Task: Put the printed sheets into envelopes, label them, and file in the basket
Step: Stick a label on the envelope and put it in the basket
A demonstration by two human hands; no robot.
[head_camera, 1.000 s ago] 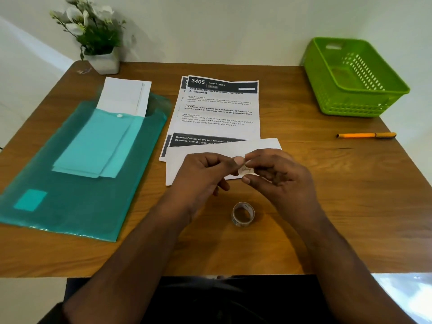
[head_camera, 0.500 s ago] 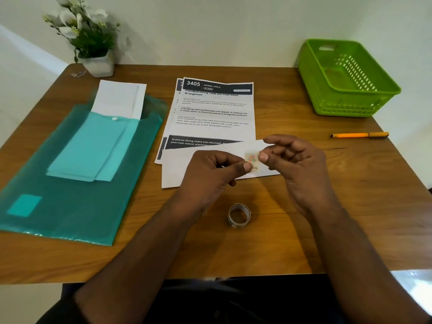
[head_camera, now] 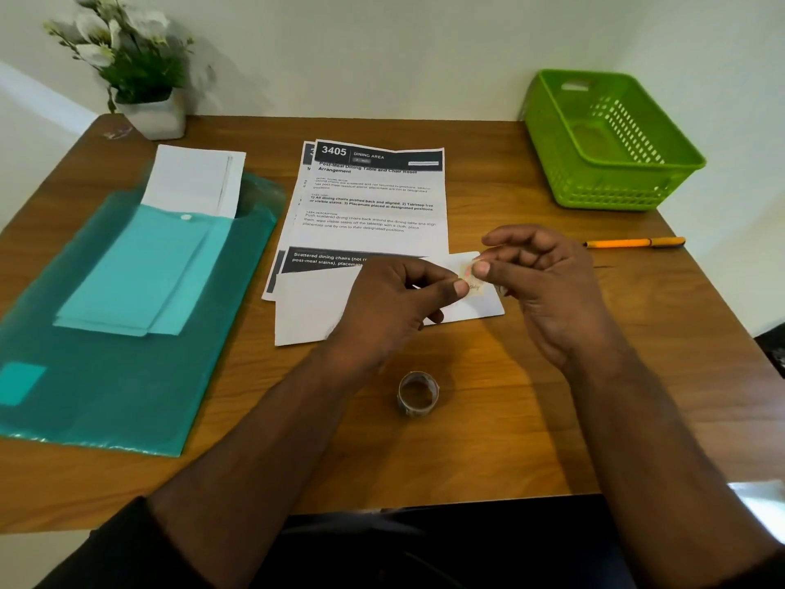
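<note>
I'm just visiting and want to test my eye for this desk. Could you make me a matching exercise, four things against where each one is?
Things:
1. basket
2. pen
3. sticker roll
4. sticker

Places:
A. pinched between both hands' fingertips, above the white envelope
B. far right corner of the table
C. standing on the table, nearer the person than the hands
D. lying on the table in front of the basket

Pairs: 1-B, 2-D, 3-C, 4-A

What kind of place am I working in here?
Probably a home or small-office desk set up for paperwork: a wooden table against a plain wall, printed sheets, a green filing basket and a potted plant.
</note>
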